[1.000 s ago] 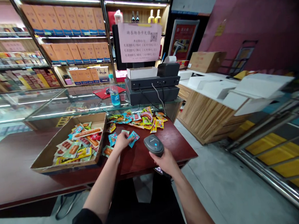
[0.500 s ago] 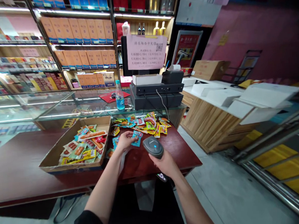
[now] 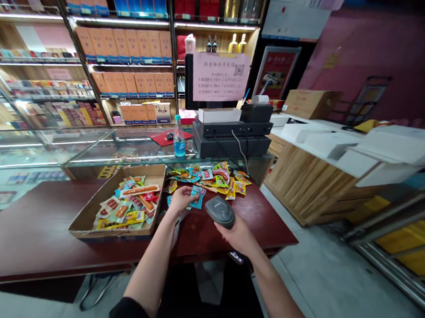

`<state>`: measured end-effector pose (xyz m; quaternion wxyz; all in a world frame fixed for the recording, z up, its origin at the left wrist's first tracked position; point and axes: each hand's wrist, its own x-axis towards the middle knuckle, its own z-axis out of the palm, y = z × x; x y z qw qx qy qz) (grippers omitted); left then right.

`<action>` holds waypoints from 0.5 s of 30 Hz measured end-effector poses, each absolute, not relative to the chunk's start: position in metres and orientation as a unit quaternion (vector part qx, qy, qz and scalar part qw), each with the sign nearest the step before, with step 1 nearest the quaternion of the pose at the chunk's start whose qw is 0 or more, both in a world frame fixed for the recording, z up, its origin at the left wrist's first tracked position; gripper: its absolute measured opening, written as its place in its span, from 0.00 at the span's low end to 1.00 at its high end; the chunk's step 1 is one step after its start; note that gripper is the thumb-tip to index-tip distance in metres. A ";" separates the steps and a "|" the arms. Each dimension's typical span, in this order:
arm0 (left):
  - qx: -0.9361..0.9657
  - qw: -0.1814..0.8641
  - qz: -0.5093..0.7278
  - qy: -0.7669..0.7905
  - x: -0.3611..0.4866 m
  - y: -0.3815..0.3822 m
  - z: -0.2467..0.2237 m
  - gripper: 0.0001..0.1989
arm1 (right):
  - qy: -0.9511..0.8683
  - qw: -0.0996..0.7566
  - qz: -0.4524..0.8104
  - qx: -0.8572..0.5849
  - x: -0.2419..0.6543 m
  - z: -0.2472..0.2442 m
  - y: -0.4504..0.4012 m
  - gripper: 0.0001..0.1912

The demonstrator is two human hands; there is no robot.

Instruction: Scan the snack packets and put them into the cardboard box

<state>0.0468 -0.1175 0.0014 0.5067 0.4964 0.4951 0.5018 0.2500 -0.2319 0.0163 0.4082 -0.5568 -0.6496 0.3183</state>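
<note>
A dark grey barcode scanner (image 3: 220, 211) is gripped in my right hand (image 3: 238, 235), its head tilted toward the table's far side. My left hand (image 3: 182, 199) pinches the edge of a small blue snack packet (image 3: 199, 197) just above the dark red table (image 3: 206, 231). Behind that packet lies a loose pile of colourful snack packets (image 3: 220, 174). To the left of my left hand, an open cardboard box (image 3: 95, 235) holds wrapped sausages (image 3: 141, 190) and other small packets.
On the glass counter (image 3: 140, 149) behind stand a bottle with blue liquid (image 3: 178, 137) and a black till (image 3: 233, 141) below a screen covered by a pink notice (image 3: 222, 77). A wooden cabinet (image 3: 308, 186) is at the right. Stocked shelves (image 3: 131, 63) line the back.
The blue light on the scanner has gone out. The view has shifted slightly left, so everything appears further right; both hands keep their holds.
</note>
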 end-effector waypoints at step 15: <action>0.365 0.295 0.692 0.549 -0.122 -0.166 0.086 0.31 | -0.679 0.401 0.340 -0.513 0.209 0.005 -0.202 0.18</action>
